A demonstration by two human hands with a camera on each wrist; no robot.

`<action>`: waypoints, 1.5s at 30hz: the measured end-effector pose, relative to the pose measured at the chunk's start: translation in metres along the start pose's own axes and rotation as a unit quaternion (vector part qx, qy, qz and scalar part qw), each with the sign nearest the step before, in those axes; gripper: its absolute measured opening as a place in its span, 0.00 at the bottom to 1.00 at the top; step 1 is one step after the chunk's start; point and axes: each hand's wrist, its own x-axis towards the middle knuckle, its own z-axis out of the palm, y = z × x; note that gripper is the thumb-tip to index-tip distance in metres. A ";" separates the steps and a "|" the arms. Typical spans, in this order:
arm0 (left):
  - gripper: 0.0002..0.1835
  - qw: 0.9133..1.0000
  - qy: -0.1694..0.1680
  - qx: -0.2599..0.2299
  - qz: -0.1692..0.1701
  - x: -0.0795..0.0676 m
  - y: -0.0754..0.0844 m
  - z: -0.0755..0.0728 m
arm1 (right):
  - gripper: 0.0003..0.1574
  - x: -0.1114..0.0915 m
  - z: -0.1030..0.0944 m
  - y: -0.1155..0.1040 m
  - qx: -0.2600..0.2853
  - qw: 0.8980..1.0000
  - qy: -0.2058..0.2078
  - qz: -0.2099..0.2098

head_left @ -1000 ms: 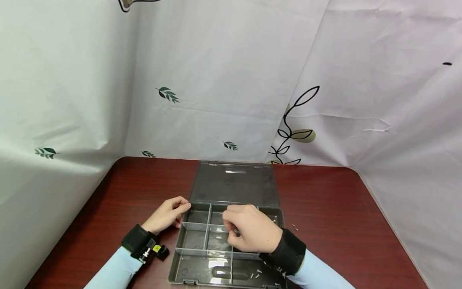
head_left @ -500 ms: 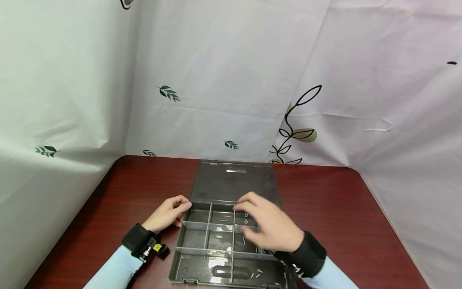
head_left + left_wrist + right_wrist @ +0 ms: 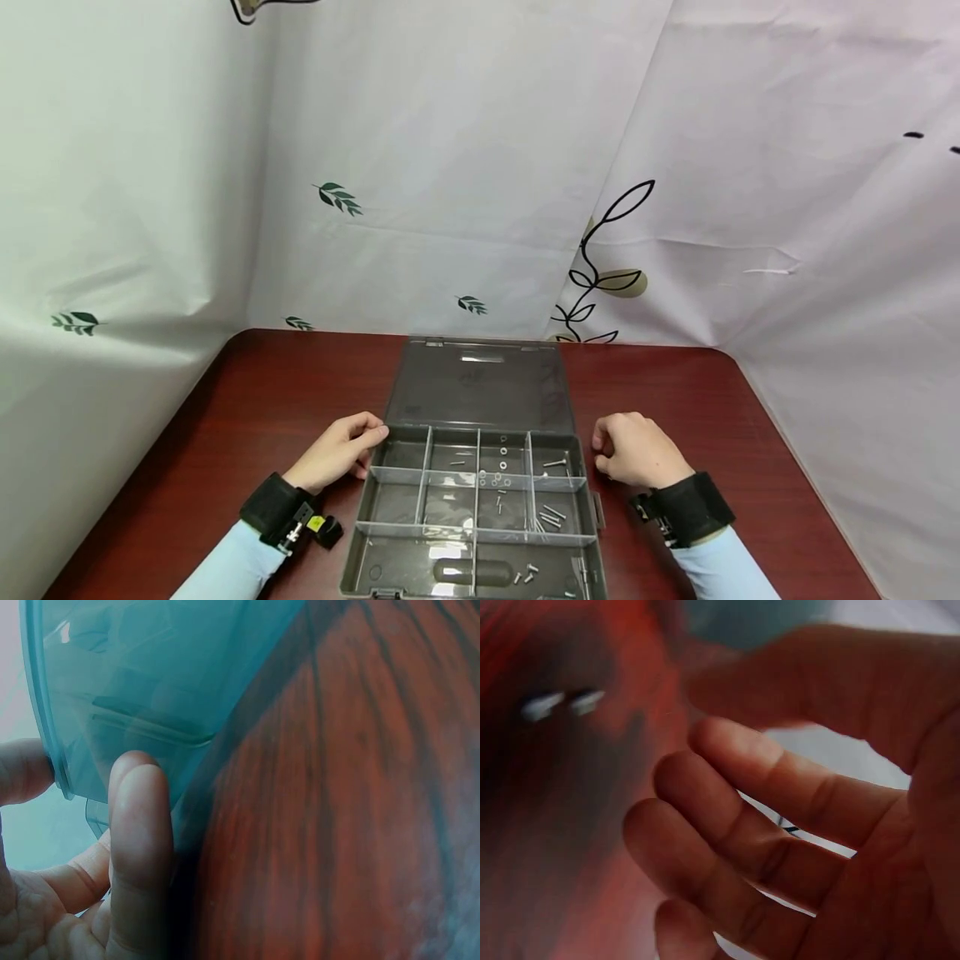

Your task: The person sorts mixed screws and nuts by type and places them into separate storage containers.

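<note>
A grey see-through compartment box [image 3: 401, 540] lies with its lid [image 3: 480, 383] folded back on the table. My left hand [image 3: 335, 451] holds the box's back left corner; in the left wrist view a thumb [image 3: 140, 817] lies along its side wall and a finger [image 3: 26, 771] is at the rim. To the right of the box, my right hand [image 3: 641, 450] is low over the table, fingers loosely bent and nothing between them. Two small blurred metal pieces [image 3: 541, 706] lie beyond its fingertips in the right wrist view; the hand hides them from the head view.
Small rings [image 3: 503, 465] lie in a back compartment of the box. Several screws [image 3: 551, 517] sit in the right middle compartment, and short screws [image 3: 529, 572] in the front right one. The red-brown table [image 3: 697, 400] meets a white patterned cloth [image 3: 450, 167] at the back.
My right hand has moved from over the box's middle compartments out to the table on the right, uncovering the rings and screws. My left hand stays at the box's corner.
</note>
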 end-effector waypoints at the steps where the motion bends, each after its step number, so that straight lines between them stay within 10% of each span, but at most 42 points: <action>1: 0.27 1.000 0.001 0.000 0.001 0.000 0.000 0.000 | 0.12 0.000 0.001 0.001 0.000 1.000 -0.016 0.011; 30: 0.27 1.000 0.004 0.013 0.009 -0.003 0.002 0.001 | 0.14 0.006 0.013 -0.002 -0.004 1.000 0.005 0.024; 45: 0.27 1.000 -0.005 0.001 0.011 -0.002 0.003 -0.001 | 0.19 0.012 -0.002 -0.084 0.081 0.966 0.138 -0.205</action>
